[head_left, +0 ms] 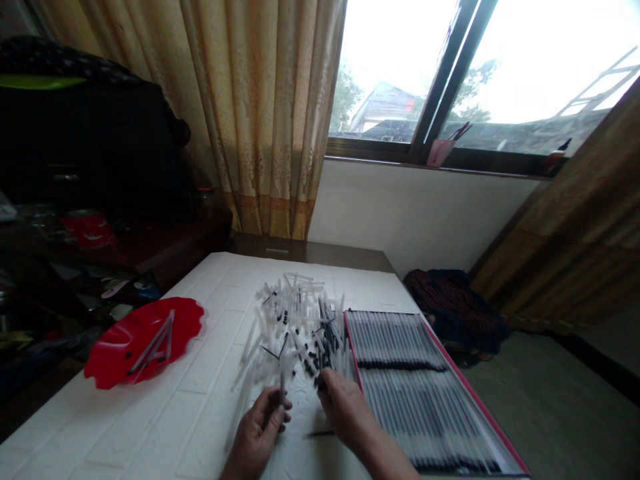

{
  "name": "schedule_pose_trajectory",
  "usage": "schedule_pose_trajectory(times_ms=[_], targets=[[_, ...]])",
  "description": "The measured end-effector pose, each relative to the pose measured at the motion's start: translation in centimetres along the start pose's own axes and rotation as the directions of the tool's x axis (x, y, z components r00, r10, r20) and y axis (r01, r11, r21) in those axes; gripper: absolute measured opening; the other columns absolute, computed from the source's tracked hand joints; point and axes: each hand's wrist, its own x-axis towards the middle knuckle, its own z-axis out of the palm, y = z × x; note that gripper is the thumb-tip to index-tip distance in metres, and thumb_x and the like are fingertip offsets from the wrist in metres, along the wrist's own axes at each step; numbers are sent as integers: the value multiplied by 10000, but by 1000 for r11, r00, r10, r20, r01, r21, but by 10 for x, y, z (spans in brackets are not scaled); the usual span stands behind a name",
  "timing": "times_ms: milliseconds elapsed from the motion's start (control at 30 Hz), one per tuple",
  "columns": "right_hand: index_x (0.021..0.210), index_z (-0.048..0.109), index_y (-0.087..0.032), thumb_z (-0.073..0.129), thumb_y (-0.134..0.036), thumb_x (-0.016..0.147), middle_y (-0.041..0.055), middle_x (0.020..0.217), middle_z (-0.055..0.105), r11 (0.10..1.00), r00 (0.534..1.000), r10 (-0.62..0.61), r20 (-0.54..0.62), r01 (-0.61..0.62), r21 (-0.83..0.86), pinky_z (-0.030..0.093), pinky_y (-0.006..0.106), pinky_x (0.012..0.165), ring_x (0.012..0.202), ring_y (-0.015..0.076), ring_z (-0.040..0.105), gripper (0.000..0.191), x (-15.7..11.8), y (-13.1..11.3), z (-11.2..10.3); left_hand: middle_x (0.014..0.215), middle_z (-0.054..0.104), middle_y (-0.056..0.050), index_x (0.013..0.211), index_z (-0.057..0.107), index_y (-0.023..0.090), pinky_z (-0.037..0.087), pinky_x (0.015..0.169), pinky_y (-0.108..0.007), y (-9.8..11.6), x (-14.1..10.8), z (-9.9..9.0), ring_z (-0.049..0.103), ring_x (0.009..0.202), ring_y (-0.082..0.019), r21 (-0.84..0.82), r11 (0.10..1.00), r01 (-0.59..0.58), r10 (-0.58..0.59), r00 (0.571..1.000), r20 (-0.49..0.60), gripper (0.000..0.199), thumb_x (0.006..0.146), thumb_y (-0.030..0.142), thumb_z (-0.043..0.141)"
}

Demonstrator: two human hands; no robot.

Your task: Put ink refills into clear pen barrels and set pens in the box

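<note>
Tube upright in the left hand

The clear tube stands near upright above the desk, its lower part clamped between the left thumb and fingers. It looks like light, thin plastic: fairly stiff, likely smooth enough to slip or roll, perhaps easy to crease if squeezed hard. A gentle pinch around the middle should hold it well.

Just beyond lies a heap of similar tubes, with black caps and dark rods among them. The right hand reaches to the heap's near edge, fingers curled together at a dark piece; whether they grip it I cannot tell.

On the right, a box holds two rows of tubes; its near left corner is hidden by the right forearm. On the left, a red dish holds a few more.

The tube's lower end is hidden by the fingers, its tip blurs into the heap behind, and a dark stick near the right wrist is too smeared to name.
</note>
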Motion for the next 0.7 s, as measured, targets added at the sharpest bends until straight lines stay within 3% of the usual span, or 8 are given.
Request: schedule_pose_trajectory(times_ms=[67, 167, 233, 300, 433, 700], targets=[[881, 628, -172, 514, -109, 778, 23, 743, 677, 933, 997, 82, -7, -74, 352, 458, 251, 588, 644, 161, 629, 166, 3, 2, -2, 852, 728, -47, 1046, 604, 230, 571, 637, -263, -4, -1, 1, 695, 710, -166, 43, 999, -24, 25, 1000, -2, 372, 835, 527, 527], [912, 639, -155, 594, -294, 751, 36, 748, 684, 596, 970, 222, 96, -213, 774, 406, 214, 449, 535, 131, 589, 217, 8, -1, -8, 860, 733, -49, 1082, 612, 223, 577, 672, -262, -12, -2, 2, 698, 727, -170, 127, 991, -48, 47, 999, 11, 383, 847, 510, 516], [851, 656, -153, 698, -381, 666, 36, 714, 689, 383, 949, 271, 163, -262, 886, 359, 188, 400, 514, 124, 582, 297, 11, -4, -12, 887, 735, -52, 1099, 614, 225, 580, 697, -257, -16, -2, 1, 700, 767, -174, 181, 981, -76, 71, 997, 30, 377, 857, 493, 506], [805, 670, -156, 775, -414, 586, 30, 683, 692, 257, 938, 289, 194, -271, 928, 350, 175, 394, 521, 123, 591, 354, 11, -7, -15, 915, 733, -52, 1106, 617, 237, 579, 710, -245, -16, -2, 1, 698, 807, -173, 223, 967, -121, 110, 992, 61, 349, 869, 465, 498], [784, 690, -160, 821, -423, 542, 11, 660, 685, 172, 936, 280, 212, -266, 949, 361, 162, 397, 529, 115, 606, 380, 8, -9, -15, 911, 731, -39, 1099, 625, 261, 575, 707, -220, -8, -3, 1, 697, 811, -164, 266, 945, -189, 170, 981, 91, 298, 883, 417, 492], [780, 699, -161, 811, -377, 568, 9, 669, 687, 191, 944, 275, 181, -239, 952, 370, 158, 405, 527, 105, 600, 323, 6, -9, -15, 888, 732, -28, 1074, 636, 259, 570, 710, -198, -2, -3, 3, 700, 795, -152, 310, 927, -210, 194, 978, 81, 267, 884, 388, 500]])
